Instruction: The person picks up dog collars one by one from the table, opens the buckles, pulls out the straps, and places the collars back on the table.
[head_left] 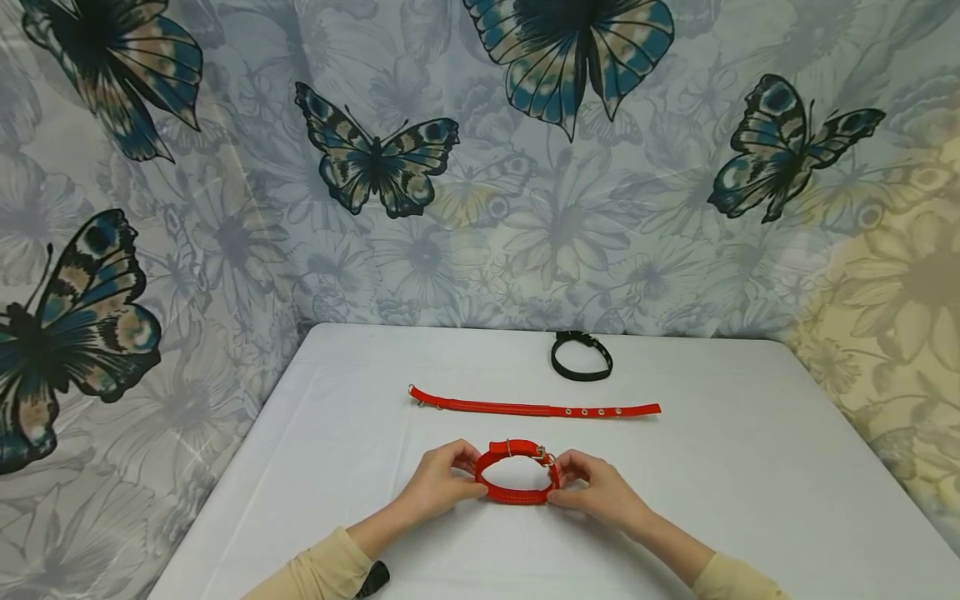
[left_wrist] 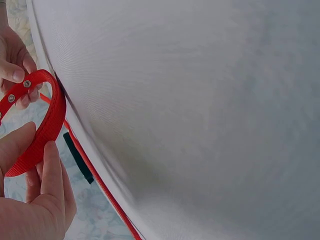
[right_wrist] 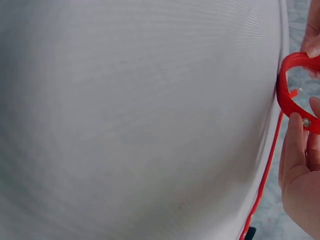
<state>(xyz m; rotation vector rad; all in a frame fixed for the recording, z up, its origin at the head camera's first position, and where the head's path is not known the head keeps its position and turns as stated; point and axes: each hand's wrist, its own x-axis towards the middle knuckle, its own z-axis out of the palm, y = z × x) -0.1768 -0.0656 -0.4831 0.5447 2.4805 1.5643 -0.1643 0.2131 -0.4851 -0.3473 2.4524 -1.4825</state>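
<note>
Head view: left hand (head_left: 437,483) and right hand (head_left: 604,493) seen from behind and above, well back, aimed forward and down. Wrist views: set close at each hand, turned sideways; red band (head_left: 517,497) between the hands shared by both.

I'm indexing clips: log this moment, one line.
left hand, right hand: holding looped red strap; straight red strap: beyond; black loop: farthest

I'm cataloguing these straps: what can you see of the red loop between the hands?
The red loop is a strap, apparently woven fabric, with metal-rimmed holes and metal fittings toward its far right. It curves into an oval ring. The left hand pinches its left side, the right hand its right. It is nearer the person than the flat red strap; whether it touches the white table is unclear.
</note>
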